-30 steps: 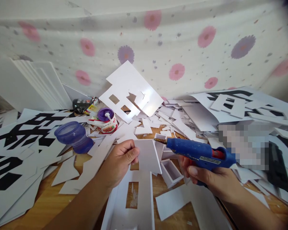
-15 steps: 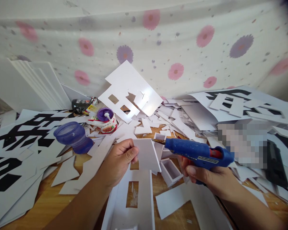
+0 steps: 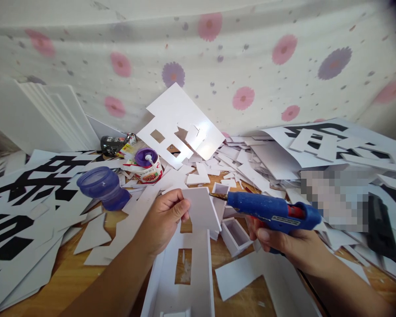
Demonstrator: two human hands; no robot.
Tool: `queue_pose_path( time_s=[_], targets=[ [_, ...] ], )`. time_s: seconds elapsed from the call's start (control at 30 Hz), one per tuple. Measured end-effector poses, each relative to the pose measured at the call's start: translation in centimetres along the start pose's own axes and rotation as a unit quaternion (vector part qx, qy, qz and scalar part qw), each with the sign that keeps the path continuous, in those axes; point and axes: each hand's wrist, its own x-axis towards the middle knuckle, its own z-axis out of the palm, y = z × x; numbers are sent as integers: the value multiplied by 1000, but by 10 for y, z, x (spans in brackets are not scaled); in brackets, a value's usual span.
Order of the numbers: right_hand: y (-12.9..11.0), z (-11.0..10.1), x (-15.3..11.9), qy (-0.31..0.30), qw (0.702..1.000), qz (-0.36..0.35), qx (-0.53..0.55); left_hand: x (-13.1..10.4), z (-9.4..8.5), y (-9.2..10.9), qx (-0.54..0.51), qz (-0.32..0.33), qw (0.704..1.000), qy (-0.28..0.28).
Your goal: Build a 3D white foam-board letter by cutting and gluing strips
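Between thumb and fingers, my left hand (image 3: 166, 220) pinches the left edge of a white foam-board panel (image 3: 200, 210), held tilted up. My right hand (image 3: 284, 244) is wrapped round the handle of a blue hot glue gun (image 3: 272, 212), whose nozzle points left at the panel's upper right edge. Whether the tip touches the edge I cannot tell. Below the panel lies a long white open box form (image 3: 199, 273) with rectangular cut-outs. A small white open box (image 3: 236, 237) sits just left of my right hand, partly beside the panel.
White offcuts (image 3: 237, 163) are heaped at the back. On the left stand a purple translucent container (image 3: 110, 187) and a food tub (image 3: 148, 169). Sheets with black shapes (image 3: 16, 198) cover the left side; a black tool (image 3: 381, 229) lies at right. A floral curtain (image 3: 251, 53) hangs behind.
The view has shifted very slightly. The panel and my left hand are a touch higher, and the glue gun's nozzle stays by the panel's right edge.
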Motion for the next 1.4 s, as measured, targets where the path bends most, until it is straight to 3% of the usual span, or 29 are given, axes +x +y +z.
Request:
queue_pose_path(
  time_s=[0.23,0.4,0.63,0.97,1.4],
  targets=[
    [-2,1,0,-11,1000,12,15,1,0,2,-12,1,1000,14],
    [0,0,-3,1,998,60,26,1,-2,-1,-12,2,1000,16],
    [0,-1,-2,-24,997,63,37,2,-4,-1,2,15,1000,-7],
    [-6,9,-7,36,993,93,61,1,-2,-2,33,7,999,-16],
    [1,2,-6,-5,999,45,20,2,-3,-2,-11,-9,1000,9]
  ],
)
